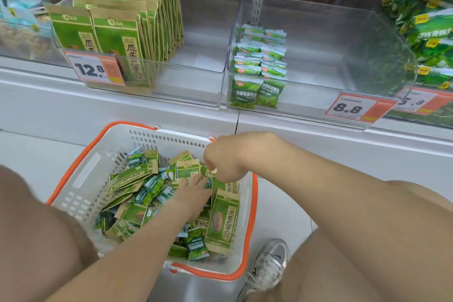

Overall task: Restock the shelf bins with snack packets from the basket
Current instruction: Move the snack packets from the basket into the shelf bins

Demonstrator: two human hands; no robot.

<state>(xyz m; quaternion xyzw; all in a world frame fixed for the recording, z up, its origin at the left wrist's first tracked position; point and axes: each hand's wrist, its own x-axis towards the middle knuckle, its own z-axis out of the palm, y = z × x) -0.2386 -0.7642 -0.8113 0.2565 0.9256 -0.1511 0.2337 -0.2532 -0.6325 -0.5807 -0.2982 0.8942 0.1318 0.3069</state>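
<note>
A white basket [84, 179] with orange handles stands on the floor, full of mixed snack packets. Tall kraft-and-green seed packets [221, 220] lie among small green pea packets [197, 247]. My left hand [192, 195] reaches into the pile, fingers stretched out and resting on the packets. At the basket's far right, my right hand [221, 162] has its fingers curled, pinching the top of an upright seed packet [224, 185]. Above, one clear shelf bin [196, 86] holds rows of seed packets on its left side. The neighbouring clear bin [318, 95] holds two rows of pea packets at its left.
Price tags reading 12.8 [95, 70] and 8.8 [353, 108] hang on the bin fronts. A further bin of larger green bags [431, 39] sits at the far right. My knees frame the basket, with a grey sneaker [269, 267] beside its right corner.
</note>
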